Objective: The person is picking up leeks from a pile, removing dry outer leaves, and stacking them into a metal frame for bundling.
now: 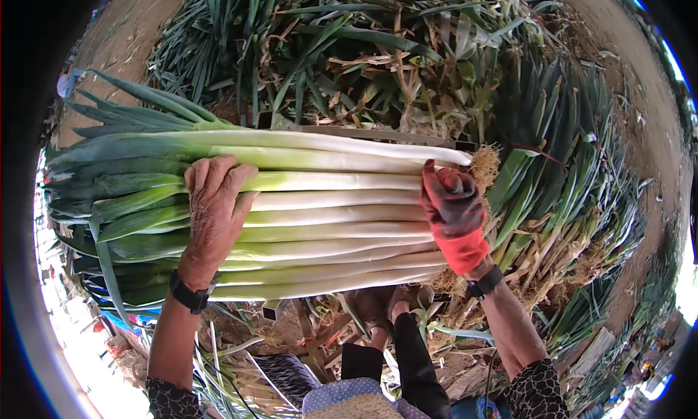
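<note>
A row of large green onions point(327, 212) lies side by side across a rack in front of me, dark leaves to the left and white stems to the right. Bare, my left hand point(214, 208) has its fingers bent around a stalk where green turns to white. My right hand point(454, 201), in a red glove with a dark coating, is curled closed over the white root end of a stalk. The fingertips of both hands are partly hidden. Bushy tan roots point(485, 166) stick out beyond the topmost stalk.
A big heap of green onions point(320, 48) with dry leaves lies beyond the rack. More bundles point(560, 179) lie at the right, one tied with a red band. Below the rack are my legs point(418, 361), loose leaves and a dark-bristled item point(287, 375).
</note>
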`<state>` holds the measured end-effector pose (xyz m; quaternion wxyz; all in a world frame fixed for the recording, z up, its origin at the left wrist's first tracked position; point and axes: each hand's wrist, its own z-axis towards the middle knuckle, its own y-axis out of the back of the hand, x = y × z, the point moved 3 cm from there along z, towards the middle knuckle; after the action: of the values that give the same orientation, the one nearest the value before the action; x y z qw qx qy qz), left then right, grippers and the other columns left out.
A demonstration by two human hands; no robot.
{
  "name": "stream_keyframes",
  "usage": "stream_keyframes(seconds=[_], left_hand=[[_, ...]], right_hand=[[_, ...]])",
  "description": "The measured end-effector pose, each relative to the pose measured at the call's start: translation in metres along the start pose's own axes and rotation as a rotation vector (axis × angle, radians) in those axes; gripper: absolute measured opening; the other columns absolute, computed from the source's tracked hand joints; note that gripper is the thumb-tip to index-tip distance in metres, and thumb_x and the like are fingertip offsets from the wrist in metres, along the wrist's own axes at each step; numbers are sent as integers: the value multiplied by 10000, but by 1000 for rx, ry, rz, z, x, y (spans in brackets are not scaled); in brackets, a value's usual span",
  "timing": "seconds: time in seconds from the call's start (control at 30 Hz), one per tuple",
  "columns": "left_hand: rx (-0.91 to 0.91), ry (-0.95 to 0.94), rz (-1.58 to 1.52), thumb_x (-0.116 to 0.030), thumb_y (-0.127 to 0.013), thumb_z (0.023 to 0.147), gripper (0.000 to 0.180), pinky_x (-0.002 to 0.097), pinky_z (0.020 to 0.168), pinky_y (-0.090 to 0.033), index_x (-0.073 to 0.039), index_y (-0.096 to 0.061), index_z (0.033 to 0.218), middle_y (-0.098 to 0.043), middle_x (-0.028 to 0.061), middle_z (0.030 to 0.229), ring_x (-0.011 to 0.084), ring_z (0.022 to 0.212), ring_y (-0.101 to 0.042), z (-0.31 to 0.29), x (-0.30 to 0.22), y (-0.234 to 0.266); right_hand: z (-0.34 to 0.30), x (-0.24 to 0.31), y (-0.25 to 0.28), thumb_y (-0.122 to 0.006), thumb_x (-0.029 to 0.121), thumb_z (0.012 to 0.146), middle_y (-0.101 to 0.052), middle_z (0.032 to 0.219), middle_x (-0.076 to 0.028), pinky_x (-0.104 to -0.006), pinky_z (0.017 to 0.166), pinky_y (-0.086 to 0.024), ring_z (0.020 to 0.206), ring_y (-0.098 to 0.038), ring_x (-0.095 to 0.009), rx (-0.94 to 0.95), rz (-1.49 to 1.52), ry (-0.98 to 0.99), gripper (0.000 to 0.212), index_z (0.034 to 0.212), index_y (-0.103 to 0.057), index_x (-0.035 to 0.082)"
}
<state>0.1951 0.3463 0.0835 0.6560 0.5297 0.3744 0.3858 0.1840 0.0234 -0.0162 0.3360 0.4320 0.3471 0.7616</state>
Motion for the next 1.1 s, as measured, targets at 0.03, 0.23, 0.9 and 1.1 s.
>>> stream_keyframes(seconds=[0.03, 0.23, 0.9, 1.1], left_hand=[[53, 4, -8, -135, -709, 719, 367, 460, 927, -320, -77, -577, 1057, -502, 111, 1078, 323, 1028, -439, -4, 1, -1], [69, 15, 49, -175, -655, 791, 351, 480, 948, -295, -72, -560, 1112, -483, 133, 1100, 339, 1046, -424, -13, -4, -14], [-24, 37, 58, -227, -645, 799, 339, 512, 935, -287, -78, -537, 1083, -482, 136, 1075, 330, 1021, -428, -13, -9, -22], [-43, 30, 22, -214, -660, 777, 353, 517, 939, -295, -75, -537, 1077, -483, 138, 1082, 339, 1019, -433, -12, -7, -21]], right_hand=[[-2, 6, 4, -698, 84, 714, -585, 953, -115, -428, 707, -504, 888, -565, -344, -34, -21, 29, 524, 1227, -596, 95], [-22, 61, 31, -703, 139, 760, -538, 1033, -95, -441, 783, -487, 917, -557, -290, 18, 23, 33, 551, 1280, -540, 57], [-5, 34, -16, -714, 127, 730, -527, 1006, -61, -413, 789, -470, 874, -537, -283, -48, -15, -34, 498, 1213, -610, 69], [35, 48, 4, -697, 92, 765, -551, 936, -61, -412, 852, -479, 844, -542, -270, -120, -53, -7, 501, 1254, -590, 70]])
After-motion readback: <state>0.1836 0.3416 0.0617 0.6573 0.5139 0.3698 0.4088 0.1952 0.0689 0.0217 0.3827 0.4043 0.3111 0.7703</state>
